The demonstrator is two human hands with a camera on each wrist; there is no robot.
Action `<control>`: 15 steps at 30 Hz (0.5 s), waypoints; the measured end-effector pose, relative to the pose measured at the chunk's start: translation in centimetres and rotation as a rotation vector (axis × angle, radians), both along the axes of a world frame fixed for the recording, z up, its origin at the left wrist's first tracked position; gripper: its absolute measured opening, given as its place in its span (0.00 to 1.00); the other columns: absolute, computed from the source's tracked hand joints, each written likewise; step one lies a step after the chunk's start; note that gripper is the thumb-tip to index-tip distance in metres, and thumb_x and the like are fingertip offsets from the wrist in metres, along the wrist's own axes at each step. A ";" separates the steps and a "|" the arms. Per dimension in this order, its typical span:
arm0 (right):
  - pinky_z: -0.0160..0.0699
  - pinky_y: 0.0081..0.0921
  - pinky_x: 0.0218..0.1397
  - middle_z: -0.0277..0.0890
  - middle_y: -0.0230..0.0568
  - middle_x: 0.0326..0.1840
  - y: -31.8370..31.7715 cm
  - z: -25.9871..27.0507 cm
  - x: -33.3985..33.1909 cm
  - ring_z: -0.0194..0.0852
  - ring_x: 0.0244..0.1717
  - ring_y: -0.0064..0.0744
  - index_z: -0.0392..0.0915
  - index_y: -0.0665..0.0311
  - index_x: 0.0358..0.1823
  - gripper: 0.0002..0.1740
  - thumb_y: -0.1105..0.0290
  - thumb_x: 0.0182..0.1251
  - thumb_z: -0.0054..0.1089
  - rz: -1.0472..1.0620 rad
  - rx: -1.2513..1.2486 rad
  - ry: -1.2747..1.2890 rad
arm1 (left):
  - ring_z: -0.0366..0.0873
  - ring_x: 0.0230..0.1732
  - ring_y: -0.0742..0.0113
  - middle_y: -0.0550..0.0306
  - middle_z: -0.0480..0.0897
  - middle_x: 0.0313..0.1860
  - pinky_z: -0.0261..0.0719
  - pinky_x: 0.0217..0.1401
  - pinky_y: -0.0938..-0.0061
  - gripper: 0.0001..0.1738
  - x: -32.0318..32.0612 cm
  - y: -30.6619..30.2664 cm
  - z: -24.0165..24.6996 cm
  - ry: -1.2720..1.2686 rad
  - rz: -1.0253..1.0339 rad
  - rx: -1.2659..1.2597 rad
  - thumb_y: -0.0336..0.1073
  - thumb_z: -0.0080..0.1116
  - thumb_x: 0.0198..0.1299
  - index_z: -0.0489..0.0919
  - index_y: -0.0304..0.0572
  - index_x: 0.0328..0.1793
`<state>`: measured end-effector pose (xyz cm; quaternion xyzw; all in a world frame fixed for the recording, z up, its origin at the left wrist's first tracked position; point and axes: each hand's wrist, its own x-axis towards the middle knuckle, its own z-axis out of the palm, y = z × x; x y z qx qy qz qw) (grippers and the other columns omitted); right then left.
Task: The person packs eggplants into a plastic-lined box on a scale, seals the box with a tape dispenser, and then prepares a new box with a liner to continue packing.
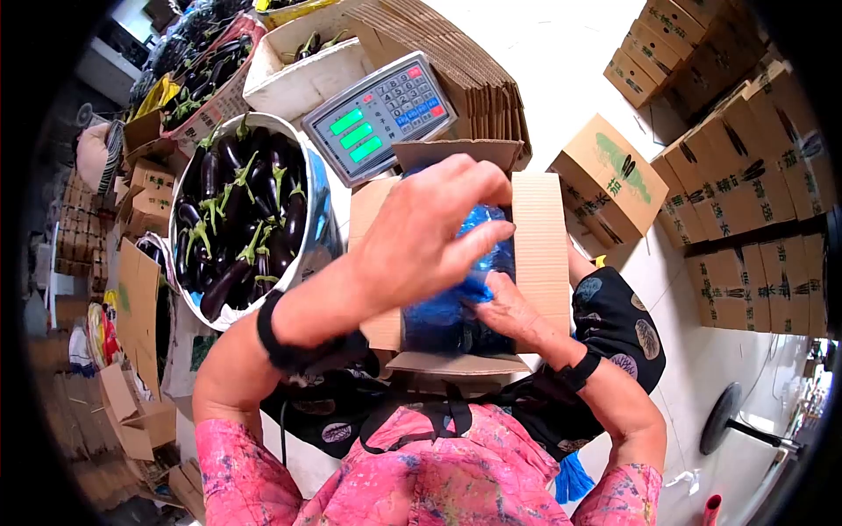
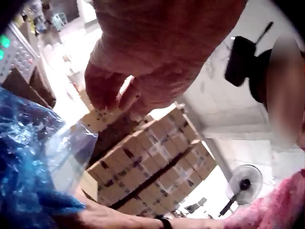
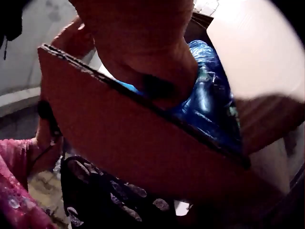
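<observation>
An open cardboard box (image 1: 541, 254) sits between the person's knees, lined with a blue plastic bag (image 1: 434, 320) that has dark contents. Over the box hangs the left hand (image 1: 425, 232), its fingers loosely bent and nothing showing between them; in the left wrist view the blue bag is beside it, apart from the fingers. The right hand (image 1: 513, 311) reaches in over the box's near right side and pinches a gathered bit of the bag. In the right wrist view, a box flap hides the right fingertips.
A white tub (image 1: 307, 237) of eggplants stands left of the box. Beyond it are a digital scale (image 1: 381, 114), a white foam box (image 1: 307, 79) and flattened cartons (image 1: 474, 79). Closed cartons (image 1: 745, 193) are stacked at right, near a fan (image 1: 721, 419).
</observation>
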<state>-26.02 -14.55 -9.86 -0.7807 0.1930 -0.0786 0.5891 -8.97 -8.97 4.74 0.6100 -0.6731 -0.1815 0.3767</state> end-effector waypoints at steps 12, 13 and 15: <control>0.81 0.43 0.47 0.83 0.59 0.39 -2.0 -0.9 0.4 0.83 0.43 0.60 0.84 0.64 0.45 0.14 0.76 0.58 0.59 -0.110 -0.021 0.105 | 0.83 0.35 0.35 0.36 0.83 0.32 0.82 0.38 0.46 0.08 8.0 1.6 -14.6 -0.566 0.047 0.528 0.30 0.55 0.57 0.81 0.37 0.41; 0.81 0.43 0.43 0.82 0.60 0.36 -2.6 -1.1 0.7 0.83 0.40 0.61 0.84 0.64 0.44 0.13 0.76 0.57 0.59 -0.134 -0.033 0.114 | 0.83 0.35 0.35 0.37 0.83 0.32 0.82 0.38 0.46 0.08 7.9 2.6 -14.0 -0.574 0.036 0.538 0.30 0.55 0.57 0.81 0.38 0.41; 0.81 0.45 0.45 0.82 0.60 0.36 -3.7 -0.3 1.0 0.82 0.40 0.62 0.84 0.65 0.43 0.13 0.76 0.57 0.58 -0.149 -0.003 0.169 | 0.83 0.35 0.36 0.37 0.84 0.33 0.82 0.37 0.48 0.09 7.2 4.7 -13.5 -0.587 0.007 0.558 0.30 0.55 0.56 0.81 0.39 0.42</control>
